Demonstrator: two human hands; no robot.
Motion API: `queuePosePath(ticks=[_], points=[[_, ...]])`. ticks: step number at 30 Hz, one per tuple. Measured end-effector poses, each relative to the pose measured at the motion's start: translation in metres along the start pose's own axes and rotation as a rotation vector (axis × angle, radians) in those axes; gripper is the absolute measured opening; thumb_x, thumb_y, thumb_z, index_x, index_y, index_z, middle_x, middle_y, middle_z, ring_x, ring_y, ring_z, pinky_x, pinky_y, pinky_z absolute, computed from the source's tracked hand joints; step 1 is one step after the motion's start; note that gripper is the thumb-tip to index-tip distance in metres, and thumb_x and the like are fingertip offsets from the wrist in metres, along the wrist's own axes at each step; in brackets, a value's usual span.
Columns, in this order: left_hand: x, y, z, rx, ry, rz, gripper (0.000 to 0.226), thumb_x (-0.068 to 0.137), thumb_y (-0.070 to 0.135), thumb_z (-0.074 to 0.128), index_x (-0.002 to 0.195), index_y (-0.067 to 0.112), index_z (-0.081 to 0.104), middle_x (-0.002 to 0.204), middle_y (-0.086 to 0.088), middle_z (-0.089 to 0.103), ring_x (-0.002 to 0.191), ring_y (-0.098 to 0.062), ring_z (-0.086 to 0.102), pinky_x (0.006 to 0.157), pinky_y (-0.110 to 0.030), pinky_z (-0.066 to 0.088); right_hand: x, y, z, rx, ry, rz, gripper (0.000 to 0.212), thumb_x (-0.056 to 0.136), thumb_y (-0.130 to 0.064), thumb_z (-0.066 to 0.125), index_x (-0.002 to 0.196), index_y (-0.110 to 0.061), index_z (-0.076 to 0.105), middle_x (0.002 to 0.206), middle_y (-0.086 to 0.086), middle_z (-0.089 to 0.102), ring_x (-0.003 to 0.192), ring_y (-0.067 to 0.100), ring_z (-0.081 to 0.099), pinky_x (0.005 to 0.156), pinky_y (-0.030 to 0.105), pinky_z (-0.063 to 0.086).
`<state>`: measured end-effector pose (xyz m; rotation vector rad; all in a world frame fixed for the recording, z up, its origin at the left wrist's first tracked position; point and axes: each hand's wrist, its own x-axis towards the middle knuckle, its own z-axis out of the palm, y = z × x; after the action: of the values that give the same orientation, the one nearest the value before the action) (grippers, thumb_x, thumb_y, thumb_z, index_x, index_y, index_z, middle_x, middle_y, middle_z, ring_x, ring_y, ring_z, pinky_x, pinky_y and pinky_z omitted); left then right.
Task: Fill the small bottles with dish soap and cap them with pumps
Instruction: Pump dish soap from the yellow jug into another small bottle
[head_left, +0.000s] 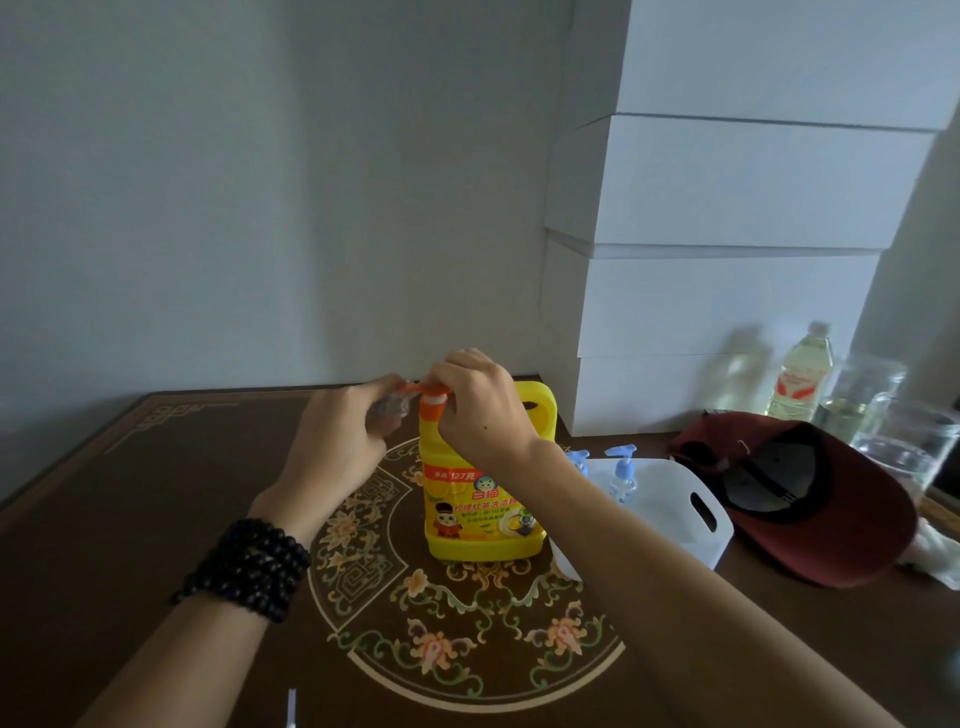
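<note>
White boxes are stacked high against the wall at the back right, standing on the dark wooden table with its painted flower ring. Beside them lies a dark red cap, upside down, and behind it a clear glass jar and a plastic bottle of pale liquid. A white basket sits between the cap and the big yellow dish soap jug; in it stand small bottles with blue pumps (the right forearm crosses in front of part of the basket). The jug stands upright at the middle of the table. The right hand curls round the jug's orange neck, just under the pump head. The left hand, beads on its wrist, pinches something small and clear at the pump's spout; what it is I cannot tell.
</note>
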<state>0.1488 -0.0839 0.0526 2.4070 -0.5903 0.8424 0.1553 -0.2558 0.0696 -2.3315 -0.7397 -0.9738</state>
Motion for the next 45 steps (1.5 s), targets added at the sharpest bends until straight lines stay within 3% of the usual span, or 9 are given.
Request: queuePosePath(ticks=[4, 8, 14, 19, 26, 32, 36, 41, 45], points=[[0.009, 0.004, -0.008, 0.022, 0.033, 0.003, 0.026, 0.087, 0.008, 0.074, 0.103, 0.028, 0.07, 0.085, 0.007, 0.076, 0.083, -0.018, 0.073, 0.066, -0.03, 0.057, 0.011, -0.002, -0.013, -0.04, -0.028, -0.026, 0.025, 0.073, 0.006, 0.057, 0.091, -0.002, 0.072, 0.089, 0.011, 0.069, 0.087, 0.029, 0.059, 0.071, 0.039, 0.053], [0.011, 0.007, -0.009, 0.05, 0.045, 0.0, 0.027, 0.086, 0.005, 0.074, 0.104, 0.025, 0.071, 0.087, 0.003, 0.077, 0.083, -0.022, 0.074, 0.058, -0.016, 0.039, 0.018, 0.0, -0.02, -0.055, -0.082, -0.057, 0.029, 0.072, 0.005, 0.052, 0.091, -0.001, 0.073, 0.09, 0.013, 0.069, 0.086, 0.03, 0.059, 0.07, 0.042, 0.054], [0.009, 0.003, -0.004, 0.051, 0.08, 0.008, 0.028, 0.087, 0.006, 0.073, 0.105, 0.026, 0.071, 0.08, 0.003, 0.075, 0.074, -0.02, 0.072, 0.059, -0.027, 0.054, 0.012, 0.003, -0.008, -0.025, -0.003, -0.049, 0.025, 0.074, 0.009, 0.056, 0.09, -0.001, 0.073, 0.089, 0.01, 0.07, 0.086, 0.028, 0.061, 0.072, 0.037, 0.053], [0.002, -0.002, 0.005, 0.011, 0.063, 0.002, 0.026, 0.085, 0.002, 0.075, 0.099, 0.023, 0.071, 0.07, 0.011, 0.068, 0.061, -0.002, 0.06, 0.054, -0.014, 0.044, 0.004, 0.005, 0.006, -0.014, 0.048, -0.045, 0.016, 0.074, 0.012, 0.057, 0.076, 0.0, 0.067, 0.077, 0.011, 0.065, 0.075, 0.028, 0.056, 0.06, 0.041, 0.05], [0.003, 0.003, -0.004, 0.003, 0.037, -0.004, 0.027, 0.087, 0.005, 0.074, 0.102, 0.027, 0.069, 0.079, 0.011, 0.071, 0.075, -0.012, 0.069, 0.063, -0.031, 0.057, 0.006, 0.0, -0.005, -0.025, -0.027, -0.043, 0.019, 0.074, 0.009, 0.056, 0.086, -0.001, 0.068, 0.086, 0.01, 0.066, 0.083, 0.027, 0.057, 0.068, 0.041, 0.052], [0.009, 0.009, -0.01, 0.028, 0.038, -0.012, 0.028, 0.087, 0.007, 0.073, 0.106, 0.027, 0.07, 0.089, 0.004, 0.076, 0.085, -0.023, 0.072, 0.066, -0.027, 0.053, 0.014, 0.002, -0.024, -0.057, -0.105, -0.096, 0.027, 0.081, 0.003, 0.059, 0.103, -0.005, 0.073, 0.099, 0.009, 0.072, 0.093, 0.027, 0.062, 0.082, 0.033, 0.053], [0.009, 0.009, -0.007, 0.051, 0.057, -0.016, 0.028, 0.086, 0.004, 0.073, 0.105, 0.026, 0.071, 0.082, 0.005, 0.073, 0.079, -0.024, 0.072, 0.062, -0.023, 0.046, 0.012, 0.002, -0.016, -0.017, -0.019, -0.032, 0.025, 0.076, 0.004, 0.06, 0.093, -0.005, 0.076, 0.092, 0.009, 0.073, 0.086, 0.026, 0.065, 0.076, 0.03, 0.054], [0.001, 0.005, 0.001, 0.066, 0.047, -0.011, 0.034, 0.083, 0.001, 0.076, 0.107, 0.025, 0.072, 0.08, 0.007, 0.073, 0.075, -0.02, 0.072, 0.062, -0.027, 0.055, 0.006, -0.001, 0.0, -0.007, 0.07, 0.017, 0.014, 0.068, 0.004, 0.054, 0.071, -0.001, 0.067, 0.073, 0.01, 0.066, 0.07, 0.03, 0.06, 0.056, 0.037, 0.05], [-0.005, 0.004, 0.007, 0.047, 0.04, -0.042, 0.038, 0.082, -0.001, 0.076, 0.113, 0.021, 0.074, 0.084, 0.006, 0.076, 0.079, -0.018, 0.074, 0.066, -0.024, 0.052, -0.001, 0.001, 0.007, 0.003, 0.089, 0.026, 0.018, 0.07, 0.0, 0.049, 0.071, -0.001, 0.067, 0.073, 0.01, 0.066, 0.071, 0.03, 0.059, 0.057, 0.041, 0.049]])
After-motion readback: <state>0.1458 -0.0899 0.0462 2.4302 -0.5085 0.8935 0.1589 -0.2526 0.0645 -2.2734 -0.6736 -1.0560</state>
